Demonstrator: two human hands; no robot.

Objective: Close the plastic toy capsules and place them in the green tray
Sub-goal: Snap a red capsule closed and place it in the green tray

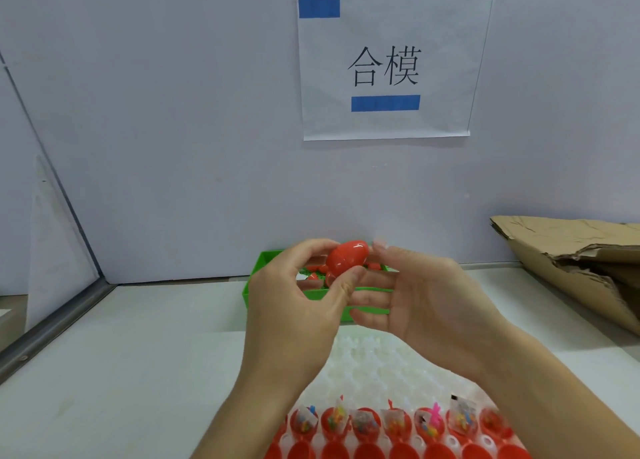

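Left hand point(294, 299) raised above the green tray point(263, 261), thumb and curled fingers point(311, 247) pinching a red capsule point(346, 256); right hand point(419, 296) just beside it, palm turned left, fingers straight and relaxed; both forearms bare.

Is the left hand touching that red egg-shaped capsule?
Touching. The head view shows the left hand with its thumb and fingers curled round the red capsule, pinching it above the green tray.

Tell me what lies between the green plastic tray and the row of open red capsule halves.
In the head view, a white bumpy holder sheet covers that stretch between green tray and capsule halves, with both forearms crossing above it.
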